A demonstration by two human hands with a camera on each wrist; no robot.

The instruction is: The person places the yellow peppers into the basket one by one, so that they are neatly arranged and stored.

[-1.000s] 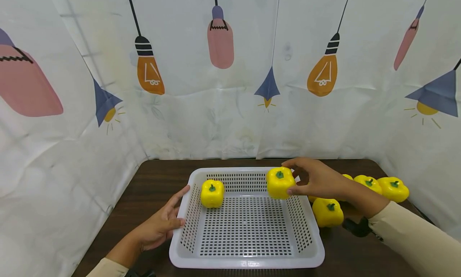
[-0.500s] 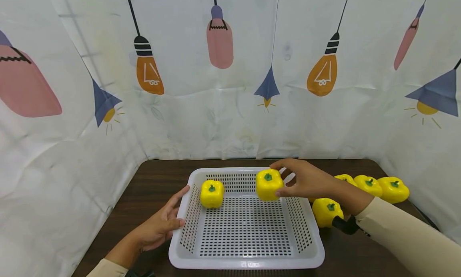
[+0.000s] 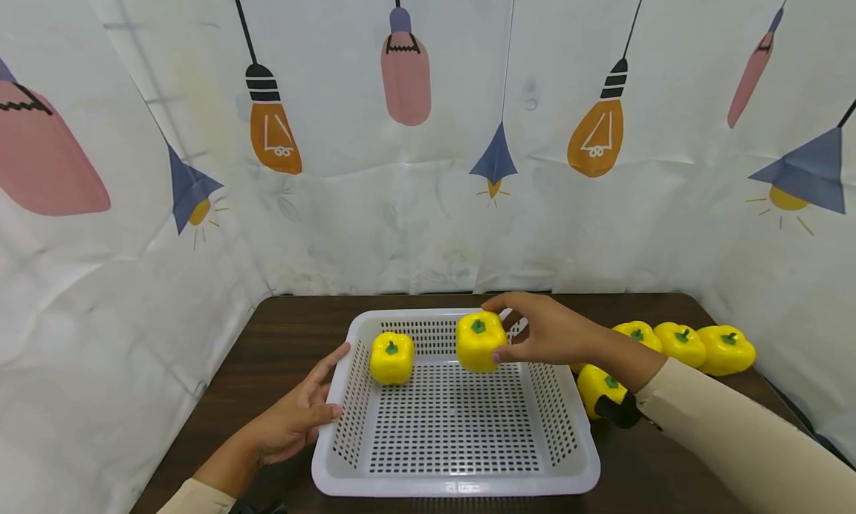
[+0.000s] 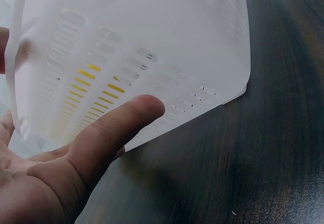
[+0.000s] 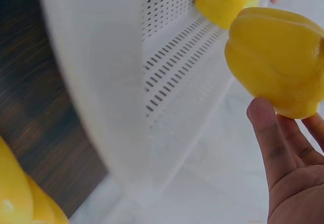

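Over the basket, my right hand [image 3: 551, 328] pinches a yellow bell pepper [image 3: 478, 343] with a green stem between thumb and fingers. In the right wrist view the held bell pepper [image 5: 276, 59] is clear of the basket floor. Another yellow bell pepper [image 3: 391, 359] lies inside the basket, near its back left corner. My left hand [image 3: 294, 417] holds the left rim of the white perforated plastic basket [image 3: 455, 487]. The left wrist view shows one finger [image 4: 119, 125] along the basket's outer wall, with fingertips at the rim.
Several more yellow bell peppers [image 3: 725, 350] lie on the dark wooden table [image 3: 294, 328] right of the basket, partly behind my right forearm. A white curtain [image 3: 401, 232] printed with lamps hangs behind and at both sides.
My right hand has carried the bell pepper leftward from the basket's right side toward its middle. The left hand and basket have stayed nearly still.
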